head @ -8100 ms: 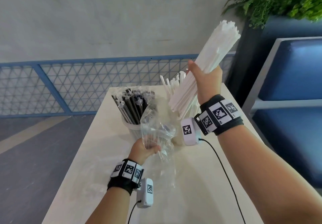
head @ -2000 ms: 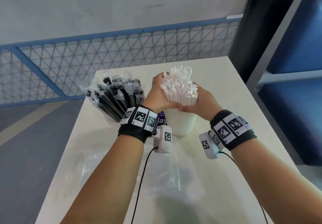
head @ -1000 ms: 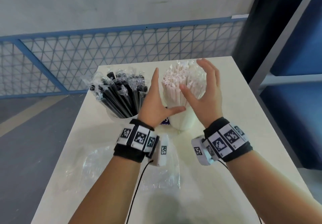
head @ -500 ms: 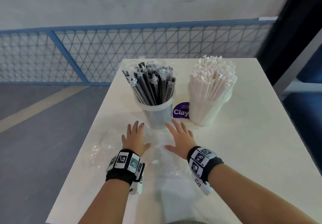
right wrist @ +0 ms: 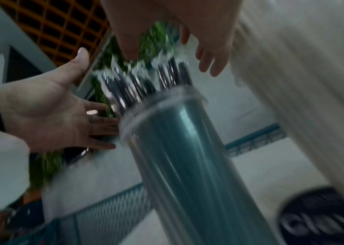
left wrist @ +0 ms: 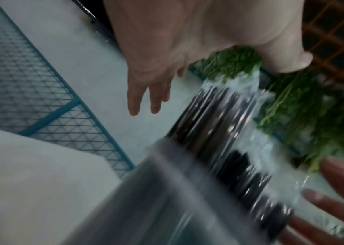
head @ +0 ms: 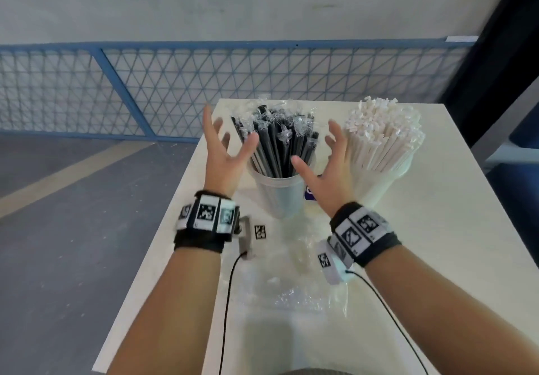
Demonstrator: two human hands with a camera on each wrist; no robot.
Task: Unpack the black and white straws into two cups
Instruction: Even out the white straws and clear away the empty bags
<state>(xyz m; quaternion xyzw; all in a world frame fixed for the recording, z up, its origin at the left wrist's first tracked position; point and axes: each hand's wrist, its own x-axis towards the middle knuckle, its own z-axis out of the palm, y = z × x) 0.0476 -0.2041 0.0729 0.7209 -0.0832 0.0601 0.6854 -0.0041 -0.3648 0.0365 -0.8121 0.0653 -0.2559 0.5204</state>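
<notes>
Black straws [head: 277, 144] in clear wrappers stand in a clear cup [head: 280, 196] on the white table [head: 423, 258]. White straws [head: 382, 138] fill a second cup [head: 379, 182] to its right. My left hand [head: 224, 147] is raised just left of the black straws, fingers spread, holding nothing. My right hand [head: 326, 161] is raised between the two bundles, fingers spread and empty. The wrist views are blurred: the black straws [left wrist: 225, 132] and their cup [right wrist: 179, 149] sit between the two open palms, apart from them.
Empty clear plastic bags [head: 297, 287] lie crumpled on the table in front of the cups. A purple label [head: 310, 196] shows between the cups. A blue mesh railing [head: 204, 88] runs behind the table. The floor drops off at the table's left edge.
Half a second ago both hands lay flat on the plastic in front of the cups. They have lifted and now flank the black straws with spread fingers.
</notes>
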